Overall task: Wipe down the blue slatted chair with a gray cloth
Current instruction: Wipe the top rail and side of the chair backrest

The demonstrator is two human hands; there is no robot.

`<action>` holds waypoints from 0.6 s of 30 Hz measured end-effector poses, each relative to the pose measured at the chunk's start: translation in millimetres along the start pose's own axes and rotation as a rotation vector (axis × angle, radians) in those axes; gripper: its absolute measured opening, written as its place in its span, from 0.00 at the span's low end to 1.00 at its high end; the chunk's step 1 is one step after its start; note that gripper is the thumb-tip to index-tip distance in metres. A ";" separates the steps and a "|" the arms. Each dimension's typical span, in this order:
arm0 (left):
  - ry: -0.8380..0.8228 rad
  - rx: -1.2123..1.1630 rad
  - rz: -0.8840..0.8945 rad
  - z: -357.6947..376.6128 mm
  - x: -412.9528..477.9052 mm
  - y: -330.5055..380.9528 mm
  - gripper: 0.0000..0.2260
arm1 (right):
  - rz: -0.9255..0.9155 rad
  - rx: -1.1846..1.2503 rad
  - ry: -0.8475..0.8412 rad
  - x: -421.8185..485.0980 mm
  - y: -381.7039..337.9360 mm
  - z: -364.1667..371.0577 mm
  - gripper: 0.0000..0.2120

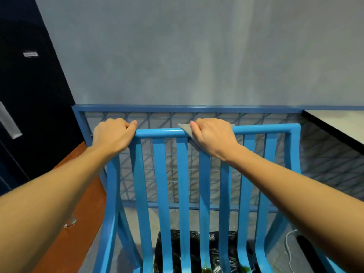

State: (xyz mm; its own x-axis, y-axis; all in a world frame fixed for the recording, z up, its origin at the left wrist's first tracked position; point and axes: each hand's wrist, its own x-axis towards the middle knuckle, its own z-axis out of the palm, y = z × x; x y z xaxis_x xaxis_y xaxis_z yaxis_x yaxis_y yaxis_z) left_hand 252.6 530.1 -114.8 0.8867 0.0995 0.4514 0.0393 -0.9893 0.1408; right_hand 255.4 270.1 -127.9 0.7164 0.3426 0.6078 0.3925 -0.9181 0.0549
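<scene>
The blue slatted chair fills the lower middle of the head view, its back toward me with several vertical slats under a rounded top rail. My left hand grips the left corner of that top rail. My right hand is curled over the rail right of centre, holding the gray cloth wrapped around the rail beneath its palm. Only a corner and an edge of the cloth show to the left of my fingers.
Behind the chair runs a blue-framed wire mesh fence against a gray wall. A black-lined bin sits below, seen through the slats. A dark door stands left, a white counter with a dark edge right, orange floor lower left.
</scene>
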 end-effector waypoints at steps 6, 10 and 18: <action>0.149 -0.052 -0.039 13.4 -3.9 2.7 0.25 | -0.013 -0.224 -0.147 15.6 -27.6 2.1 0.04; 0.160 -0.132 0.007 9.0 -6.9 1.6 0.28 | -0.071 -0.206 -0.133 34.8 -81.0 5.9 0.09; -0.119 -0.717 -0.137 -3.4 3.9 -20.2 0.28 | -0.080 -0.036 0.010 64.0 -176.2 46.2 0.12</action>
State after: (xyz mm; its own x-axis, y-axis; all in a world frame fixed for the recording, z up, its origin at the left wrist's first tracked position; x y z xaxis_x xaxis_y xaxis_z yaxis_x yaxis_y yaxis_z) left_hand 253.7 550.8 -112.9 0.9412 0.1645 0.2951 -0.1208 -0.6519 0.7486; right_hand 258.7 463.0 -135.3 0.6777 0.4129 0.6084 0.4266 -0.8948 0.1321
